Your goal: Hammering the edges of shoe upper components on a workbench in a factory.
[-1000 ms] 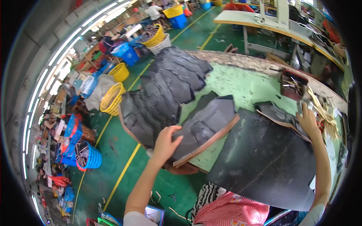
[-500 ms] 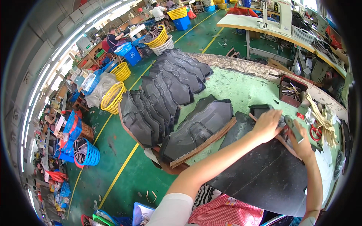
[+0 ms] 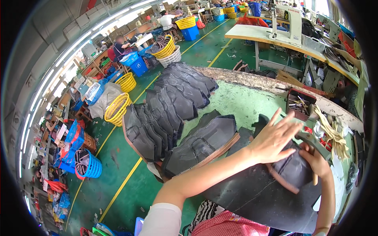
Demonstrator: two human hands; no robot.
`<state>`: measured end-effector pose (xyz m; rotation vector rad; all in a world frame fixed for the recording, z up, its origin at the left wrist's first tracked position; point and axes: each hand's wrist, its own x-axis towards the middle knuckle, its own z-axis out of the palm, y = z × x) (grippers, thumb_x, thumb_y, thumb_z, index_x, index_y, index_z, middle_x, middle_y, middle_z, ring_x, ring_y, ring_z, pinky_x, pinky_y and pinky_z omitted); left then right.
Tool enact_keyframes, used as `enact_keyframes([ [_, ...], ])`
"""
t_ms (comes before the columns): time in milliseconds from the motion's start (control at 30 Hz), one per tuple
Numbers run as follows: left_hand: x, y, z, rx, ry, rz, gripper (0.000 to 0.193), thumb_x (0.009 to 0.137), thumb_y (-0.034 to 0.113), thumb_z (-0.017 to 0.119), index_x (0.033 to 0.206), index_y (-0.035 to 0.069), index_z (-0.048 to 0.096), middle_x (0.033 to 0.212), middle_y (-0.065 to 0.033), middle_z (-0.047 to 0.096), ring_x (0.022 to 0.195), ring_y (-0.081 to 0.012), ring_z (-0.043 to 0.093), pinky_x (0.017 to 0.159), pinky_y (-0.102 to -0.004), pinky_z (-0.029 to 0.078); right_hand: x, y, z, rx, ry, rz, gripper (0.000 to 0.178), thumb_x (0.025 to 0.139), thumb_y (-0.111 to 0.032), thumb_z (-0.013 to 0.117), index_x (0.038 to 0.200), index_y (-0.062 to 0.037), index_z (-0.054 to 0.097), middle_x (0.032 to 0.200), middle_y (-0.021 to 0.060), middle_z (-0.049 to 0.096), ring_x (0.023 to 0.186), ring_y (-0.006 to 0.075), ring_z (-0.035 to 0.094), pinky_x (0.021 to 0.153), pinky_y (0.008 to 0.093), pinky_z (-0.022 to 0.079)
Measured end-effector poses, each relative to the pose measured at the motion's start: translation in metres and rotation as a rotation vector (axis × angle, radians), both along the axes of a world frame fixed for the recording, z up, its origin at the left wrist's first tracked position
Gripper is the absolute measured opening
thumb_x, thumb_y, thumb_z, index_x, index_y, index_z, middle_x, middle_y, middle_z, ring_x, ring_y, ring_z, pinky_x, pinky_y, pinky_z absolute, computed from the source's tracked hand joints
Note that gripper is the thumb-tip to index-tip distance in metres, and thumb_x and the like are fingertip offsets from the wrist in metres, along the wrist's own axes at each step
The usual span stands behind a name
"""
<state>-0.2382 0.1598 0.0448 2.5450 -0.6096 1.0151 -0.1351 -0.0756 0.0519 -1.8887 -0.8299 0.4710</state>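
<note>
Grey tool (image 3: 316,144) sits in right hand (image 3: 317,162), left hand (image 3: 275,142) over black panel (image 3: 295,170).

Since a second ago, the left hand (image 3: 275,139) has left the larger dark piece (image 3: 201,145) toward seven o'clock and swung across to just past three, fingers spread over the small dark piece (image 3: 296,168). That piece has slid toward six o'clock. The right hand (image 3: 316,160) has drawn the same way, its grey tool (image 3: 317,145) now tipped toward ten.
</note>
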Motion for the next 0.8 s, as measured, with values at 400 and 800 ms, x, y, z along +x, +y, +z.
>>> enact_keyframes([
  [400,-0.189,-0.001,-0.040,-0.352,0.869,0.124,0.038,0.100,0.032,0.066,0.132,0.014,0.059,0.110,-0.0093,0.070,0.095,-0.0312,0.070,0.079,-0.0403,0.057,-0.096,-0.012,-0.011,-0.231,0.320,0.209,0.025,0.082,0.003,0.080,0.084,-0.0011,0.056,0.082,0.0066,0.070,0.069,0.0081,0.061,0.060,0.0267,0.049],
  [800,-0.136,-0.042,-0.069,-0.454,0.692,0.045,0.024,0.089,0.024,0.074,0.108,0.009,0.073,0.099,-0.0083,0.071,0.092,-0.0300,0.063,0.082,-0.0426,0.050,-0.106,-0.016,0.035,-0.422,-0.094,0.333,0.019,0.094,-0.013,0.064,0.100,0.0010,0.052,0.077,0.0235,0.061,0.072,0.0463,0.064,0.063,0.0508,0.048],
])
